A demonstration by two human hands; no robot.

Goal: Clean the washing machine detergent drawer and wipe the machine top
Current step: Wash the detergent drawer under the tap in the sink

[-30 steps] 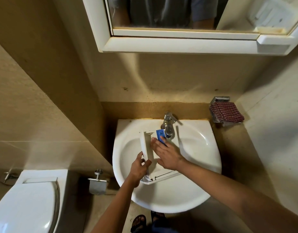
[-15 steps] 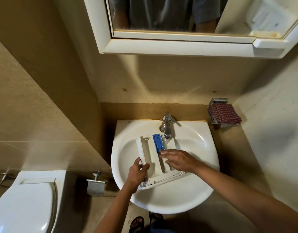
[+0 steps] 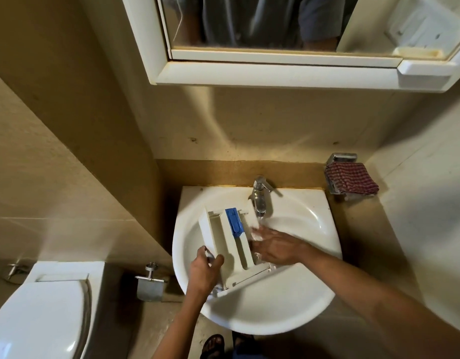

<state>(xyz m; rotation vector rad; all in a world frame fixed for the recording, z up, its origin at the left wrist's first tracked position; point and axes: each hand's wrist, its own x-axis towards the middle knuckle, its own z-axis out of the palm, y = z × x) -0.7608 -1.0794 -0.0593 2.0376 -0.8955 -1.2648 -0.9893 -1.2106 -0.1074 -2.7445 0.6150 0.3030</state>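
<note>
Fingers (image 3: pixel 201 252) of your left hand (image 3: pixel 204 270) were curled over the near left corner of the white plastic detergent drawer (image 3: pixel 221 239), thumb on top, gripping its edge. That long rectangular drawer lay tilted inside the round white ceramic basin (image 3: pixel 275 320), its far end up near the chrome tap (image 3: pixel 260 195) and its front panel lowest, towards you. A blue plastic insert (image 3: pixel 234 220) sat in the drawer's middle channel at the far end. Your right hand (image 3: pixel 275 246) rested palm down on the drawer's right compartment, just below the spout. Its fingers reached out flat to the left, but they were blurred, so you could not tell whether they were spread or pressed together. Whether water was running there was likewise unclear. Right of the basin, a red-and-white checked cloth (image 3: pixel 350 178) was draped on a small metal wall holder (image 3: pixel 341 158), well apart from both hands. Above the basin hung a white-framed mirror cabinet (image 3: pixel 275 73). At lower left stood a white toilet (image 3: pixel 42 307) with its lid down, and a steel paper holder (image 3: pixel 150 283) was fixed between it and the basin. A dark sandal (image 3: pixel 213 345) showed on the floor under the basin.
</note>
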